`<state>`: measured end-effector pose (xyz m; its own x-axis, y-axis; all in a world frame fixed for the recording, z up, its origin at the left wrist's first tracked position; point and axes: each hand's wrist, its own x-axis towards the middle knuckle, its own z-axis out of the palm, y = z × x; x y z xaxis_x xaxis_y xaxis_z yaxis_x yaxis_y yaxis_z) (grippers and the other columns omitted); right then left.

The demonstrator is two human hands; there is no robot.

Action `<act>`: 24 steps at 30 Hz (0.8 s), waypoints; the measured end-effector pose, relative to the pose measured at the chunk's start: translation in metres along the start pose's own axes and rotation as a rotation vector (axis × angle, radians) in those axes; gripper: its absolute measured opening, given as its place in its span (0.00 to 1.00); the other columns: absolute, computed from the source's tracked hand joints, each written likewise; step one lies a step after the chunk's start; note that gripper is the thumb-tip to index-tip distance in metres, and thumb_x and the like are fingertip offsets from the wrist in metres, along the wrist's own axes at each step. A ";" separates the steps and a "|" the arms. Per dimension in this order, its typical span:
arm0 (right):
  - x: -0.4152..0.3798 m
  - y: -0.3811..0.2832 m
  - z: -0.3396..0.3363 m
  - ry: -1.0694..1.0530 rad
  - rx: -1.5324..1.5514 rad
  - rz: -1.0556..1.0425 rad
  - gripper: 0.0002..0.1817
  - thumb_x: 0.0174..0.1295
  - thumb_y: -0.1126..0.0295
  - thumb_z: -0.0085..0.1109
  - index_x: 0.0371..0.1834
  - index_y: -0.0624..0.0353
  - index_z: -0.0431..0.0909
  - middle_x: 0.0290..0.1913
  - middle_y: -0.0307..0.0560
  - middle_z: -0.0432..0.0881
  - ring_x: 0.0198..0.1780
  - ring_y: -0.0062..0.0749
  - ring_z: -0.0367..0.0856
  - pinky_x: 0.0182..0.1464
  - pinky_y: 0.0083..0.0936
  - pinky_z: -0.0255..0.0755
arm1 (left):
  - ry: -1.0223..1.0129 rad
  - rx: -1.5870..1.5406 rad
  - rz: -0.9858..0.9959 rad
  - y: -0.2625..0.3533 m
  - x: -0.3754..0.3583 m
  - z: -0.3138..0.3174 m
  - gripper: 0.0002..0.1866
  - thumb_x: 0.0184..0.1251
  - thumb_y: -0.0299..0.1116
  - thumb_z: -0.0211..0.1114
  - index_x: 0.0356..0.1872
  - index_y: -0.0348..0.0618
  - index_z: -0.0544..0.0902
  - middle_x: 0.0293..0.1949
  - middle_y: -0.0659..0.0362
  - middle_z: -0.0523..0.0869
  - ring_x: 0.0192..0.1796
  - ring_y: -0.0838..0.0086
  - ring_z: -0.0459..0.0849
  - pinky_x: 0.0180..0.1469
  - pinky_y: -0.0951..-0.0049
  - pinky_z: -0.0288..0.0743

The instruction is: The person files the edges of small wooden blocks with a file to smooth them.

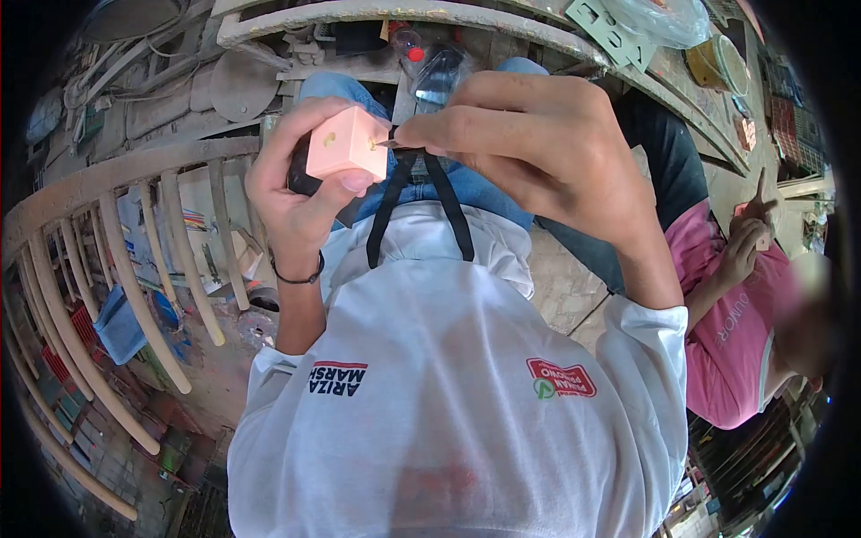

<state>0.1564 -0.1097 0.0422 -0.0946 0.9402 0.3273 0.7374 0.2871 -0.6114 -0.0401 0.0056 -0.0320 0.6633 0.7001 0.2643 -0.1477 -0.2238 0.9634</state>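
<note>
My left hand is closed round a pale pink cube-shaped block, thumb along its lower edge and fingers behind it. Small yellowish marks show on two of its faces. From the right comes my right hand, its thumb and forefinger pinched on a thin pointed tool. The tip of this tool is at the mark on the block's right face. Most of the tool is hidden by the fingers. Both hands are raised over my lap, where black straps hang.
A curved wooden rail with slats stands on the left. At the front runs a worn bench edge, with a green perforated plate and a yellow bucket at the right. A person in a pink shirt sits close on my right.
</note>
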 end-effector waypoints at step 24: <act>0.002 -0.003 0.000 -0.104 -0.013 0.024 0.14 0.47 0.79 0.63 0.39 0.59 0.83 0.26 0.46 0.78 0.29 0.38 0.79 0.30 0.30 0.70 | 0.025 -0.093 -0.102 0.019 -0.003 0.009 0.19 0.47 0.27 0.70 0.43 0.31 0.79 0.36 0.52 0.84 0.39 0.71 0.81 0.44 0.73 0.74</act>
<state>0.1538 -0.1083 0.0448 -0.1452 0.9608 0.2362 0.7488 0.2628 -0.6085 -0.0386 -0.0071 -0.0149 0.6598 0.7331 0.1650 -0.1485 -0.0881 0.9850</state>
